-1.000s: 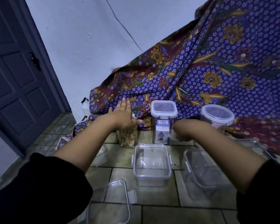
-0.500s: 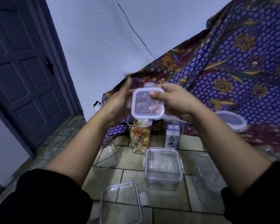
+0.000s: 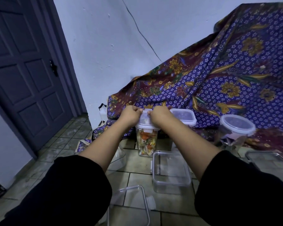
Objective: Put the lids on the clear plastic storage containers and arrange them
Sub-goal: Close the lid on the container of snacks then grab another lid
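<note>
A tall clear container (image 3: 147, 142) filled with colourful food stands on the tiled floor. A square lid (image 3: 145, 123) lies on top of it. My left hand (image 3: 131, 113) and my right hand (image 3: 159, 115) both press down on that lid with curled fingers, thumbs at its far edge. Behind my right hand stands a second square container (image 3: 185, 117) with its lid on. A round lidded container (image 3: 235, 132) sits further right. An open empty square container (image 3: 171, 172) lies just in front, and a loose lid (image 3: 134, 203) lies near me.
A patterned purple cloth (image 3: 219, 79) drapes down behind the containers. Another open container (image 3: 271, 162) sits at the right edge and a clear tub (image 3: 119, 159) is under my left forearm. A dark door (image 3: 23, 70) stands at left beside the white wall.
Both hands lifted the square lid up in front of me, then brought it down onto the tall food container, where they now press on it.
</note>
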